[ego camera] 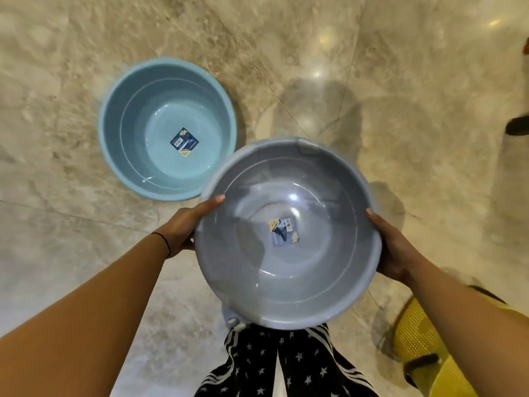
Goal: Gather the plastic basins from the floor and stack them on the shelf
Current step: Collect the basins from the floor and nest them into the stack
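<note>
I hold a grey plastic basin (315,267) in the air above the floor, its mouth facing up and a label stuck at its bottom. My left hand (187,224) grips its left rim, thumb over the edge. My right hand (393,247) grips the right rim in the same way. A light blue basin (137,116) with a label inside stands upright on the marble floor, up and to the left of the grey one. No shelf is in view.
Beige marble floor (400,96) spreads all around. A yellow mesh basket (423,333) stands at the lower right beside my legs. A dark shoe of another person (516,126) shows at the right edge.
</note>
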Demonstrator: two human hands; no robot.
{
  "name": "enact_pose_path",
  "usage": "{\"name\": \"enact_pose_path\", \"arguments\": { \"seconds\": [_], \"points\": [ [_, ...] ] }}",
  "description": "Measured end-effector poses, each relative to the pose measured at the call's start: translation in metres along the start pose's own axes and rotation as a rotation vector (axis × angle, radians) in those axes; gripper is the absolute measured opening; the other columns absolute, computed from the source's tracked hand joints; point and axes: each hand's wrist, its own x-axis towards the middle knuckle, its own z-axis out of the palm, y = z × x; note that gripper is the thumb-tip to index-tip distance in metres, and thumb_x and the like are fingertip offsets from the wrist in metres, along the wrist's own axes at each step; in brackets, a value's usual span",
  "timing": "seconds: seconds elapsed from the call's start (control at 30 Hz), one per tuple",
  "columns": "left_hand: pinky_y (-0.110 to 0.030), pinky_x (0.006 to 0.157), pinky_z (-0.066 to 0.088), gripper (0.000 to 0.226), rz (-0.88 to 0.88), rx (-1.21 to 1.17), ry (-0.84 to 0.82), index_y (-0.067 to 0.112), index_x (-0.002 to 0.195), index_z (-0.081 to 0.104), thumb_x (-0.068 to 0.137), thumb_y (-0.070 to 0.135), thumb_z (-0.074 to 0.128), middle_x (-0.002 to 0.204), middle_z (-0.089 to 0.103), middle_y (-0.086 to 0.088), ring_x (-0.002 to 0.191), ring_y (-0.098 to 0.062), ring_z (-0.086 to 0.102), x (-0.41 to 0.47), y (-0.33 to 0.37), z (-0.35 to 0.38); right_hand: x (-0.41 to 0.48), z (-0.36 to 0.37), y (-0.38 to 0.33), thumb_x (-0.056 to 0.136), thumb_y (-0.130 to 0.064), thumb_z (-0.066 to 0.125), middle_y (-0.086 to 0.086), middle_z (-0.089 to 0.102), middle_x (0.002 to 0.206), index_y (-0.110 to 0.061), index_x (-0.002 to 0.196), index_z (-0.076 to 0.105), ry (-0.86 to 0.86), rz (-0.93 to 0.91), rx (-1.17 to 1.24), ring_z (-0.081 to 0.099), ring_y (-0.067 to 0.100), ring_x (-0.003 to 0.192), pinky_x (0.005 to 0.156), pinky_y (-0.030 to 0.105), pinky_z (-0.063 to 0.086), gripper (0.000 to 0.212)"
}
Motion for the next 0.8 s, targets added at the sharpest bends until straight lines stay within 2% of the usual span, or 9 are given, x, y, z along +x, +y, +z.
{"name": "enact_pose_path", "arguments": {
  "seconds": [0.13,0.23,0.4,0.47,0.6,0.67,0.8],
  "points": [
    [-0.053,0.092,0.055,0.096,-0.048,0.035,0.015,0.018,0.108,0.073,0.033,0.079,0.076,0.102,0.078,-0.008,0.100,-0.031,0.071,-0.050,-0.001,-0.021,-0.036,0.020,-0.007,0.059,-0.063,0.081,0.016,0.072,0.120,-0.021,0.125,0.067,-0.033,0.120,-0.100,0.070,0.037,0.104,0.088,0.052,0.055,0.080],
    [-0.053,0.093,0.055,0.093,-0.048,0.026,0.031,0.020,0.113,0.070,0.040,0.077,0.073,0.106,0.077,-0.007,0.102,-0.031,0.071,-0.080,0.001,-0.039,-0.055,0.039,-0.022,0.049,-0.066,0.085,0.015,0.072,0.120,-0.022,0.126,0.066,-0.097,0.173,-0.187,0.070,0.037,0.106,0.085,0.050,0.056,0.091],
    [-0.054,0.095,0.053,0.093,-0.016,-0.030,0.032,0.025,0.115,0.070,0.040,0.080,0.075,0.108,0.077,-0.006,0.104,-0.031,0.071,-0.100,0.010,-0.074,-0.062,0.078,-0.051,0.050,-0.069,0.083,0.014,0.075,0.113,-0.021,0.124,0.066,-0.115,0.144,-0.270,0.072,0.034,0.099,0.083,0.048,0.056,0.089],
    [-0.054,0.096,0.053,0.089,-0.001,-0.069,0.039,0.025,0.117,0.069,0.046,0.078,0.073,0.111,0.076,-0.006,0.105,-0.031,0.070,-0.097,0.014,-0.087,-0.057,0.095,-0.059,0.055,-0.067,0.079,0.013,0.075,0.109,-0.019,0.124,0.066,-0.104,0.120,-0.282,0.073,0.032,0.095,0.082,0.047,0.056,0.085],
    [-0.053,0.094,0.054,0.093,0.001,-0.092,0.046,0.027,0.117,0.069,0.041,0.079,0.076,0.110,0.076,-0.004,0.104,-0.031,0.070,-0.083,0.024,-0.119,-0.041,0.128,-0.074,0.068,-0.064,0.071,0.011,0.076,0.108,-0.020,0.124,0.066,-0.100,0.107,-0.288,0.074,0.030,0.093,0.078,0.045,0.058,0.071],
    [-0.055,0.095,0.053,0.088,-0.017,-0.099,0.001,0.026,0.121,0.067,0.048,0.075,0.074,0.112,0.075,-0.006,0.106,-0.032,0.069,-0.073,0.040,-0.137,-0.033,0.145,-0.084,0.072,-0.064,0.067,0.012,0.075,0.111,-0.020,0.124,0.066,-0.072,0.114,-0.288,0.073,0.032,0.096,0.082,0.048,0.057,0.068],
    [-0.056,0.094,0.054,0.081,-0.025,-0.017,-0.050,0.027,0.123,0.065,0.058,0.075,0.071,0.113,0.075,-0.007,0.106,-0.032,0.070,-0.055,0.077,-0.183,-0.012,0.186,-0.099,0.060,-0.067,0.077,0.013,0.074,0.114,-0.023,0.121,0.070,-0.054,0.145,-0.246,0.073,0.033,0.096,0.077,0.046,0.058,0.076]
  ]
}}
